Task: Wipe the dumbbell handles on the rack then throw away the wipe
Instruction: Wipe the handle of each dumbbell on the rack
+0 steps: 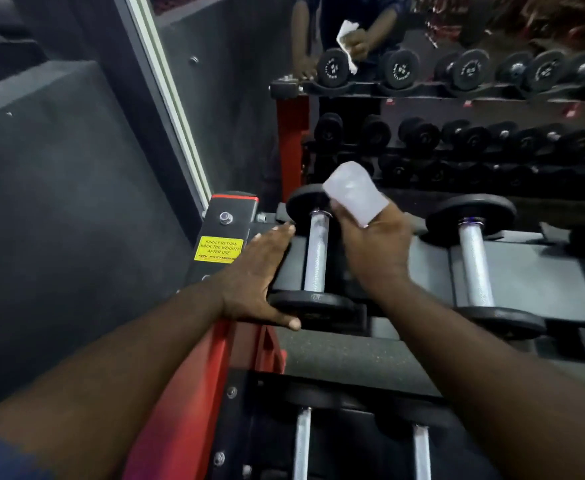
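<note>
Dim indoor light overall; no lamp is seen. Shadows are kept soft and shallow, pooled under the dumbbell plates (313, 304). The wipe (353, 192) is rendered brightest, slightly blown out, with a bluish cast. A soft sheen is picked up along the dumbbell handle (315, 252). The yellow sticker (219, 250) is kept sharp enough for its text to be read. The wall padding (59, 202) is underexposed, texture mostly lost. The reflected dumbbell rows (474, 140) are smeared, worse toward the right edge. Wide-angle distortion is noted: the mirror frame (170, 98) is slanted, and the forearms (111, 368) are stretched toward the bottom corners. The lower rack tier (353, 427) is blurred and dark.
</note>
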Demonstrator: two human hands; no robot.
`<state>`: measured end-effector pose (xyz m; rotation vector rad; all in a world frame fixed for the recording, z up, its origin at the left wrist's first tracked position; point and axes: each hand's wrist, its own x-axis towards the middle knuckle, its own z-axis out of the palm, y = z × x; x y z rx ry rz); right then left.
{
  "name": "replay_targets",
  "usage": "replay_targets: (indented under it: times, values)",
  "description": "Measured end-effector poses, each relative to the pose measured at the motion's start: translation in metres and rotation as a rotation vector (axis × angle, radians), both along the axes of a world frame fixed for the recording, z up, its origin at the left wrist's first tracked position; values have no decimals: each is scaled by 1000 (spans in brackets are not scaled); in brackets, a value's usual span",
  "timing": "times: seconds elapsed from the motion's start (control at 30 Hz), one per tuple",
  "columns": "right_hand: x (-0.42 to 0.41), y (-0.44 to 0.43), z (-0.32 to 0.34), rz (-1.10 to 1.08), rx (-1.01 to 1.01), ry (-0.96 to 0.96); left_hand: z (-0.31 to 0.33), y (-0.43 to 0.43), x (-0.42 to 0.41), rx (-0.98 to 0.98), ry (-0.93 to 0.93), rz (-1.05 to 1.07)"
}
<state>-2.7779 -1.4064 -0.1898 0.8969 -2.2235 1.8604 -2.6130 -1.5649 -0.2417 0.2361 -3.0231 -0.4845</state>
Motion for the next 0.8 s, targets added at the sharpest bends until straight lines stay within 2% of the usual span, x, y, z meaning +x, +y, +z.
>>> replay_targets:
  times: [0.1,0.13,0.27,0.43,0.5,0.53,0.67,0.8]
  values:
    - [-12,-11,-27,258,247,613,-10,-2,-3,-48,116,-46]
    - [-16,-13,-33,298,296,709,-13,-1,-4,-52,143,-47]
    - [-18,-15,-30,317,384,830,-14,1,-4,-44,160,-18]
    - [-10,-21,-12,415,480,901,-19,3,-1,-155,82,10]
    - [-11,-11,-21,346,420,839,-19,5,0,-194,46,34]
    - [-11,-4,-28,282,360,749,-19,6,0,-208,37,39]
    - [4,7,-32,183,192,153,-15,7,0,-260,15,28]
    - [13,-3,-29,90,137,-183,-16,6,-1,-276,13,18]
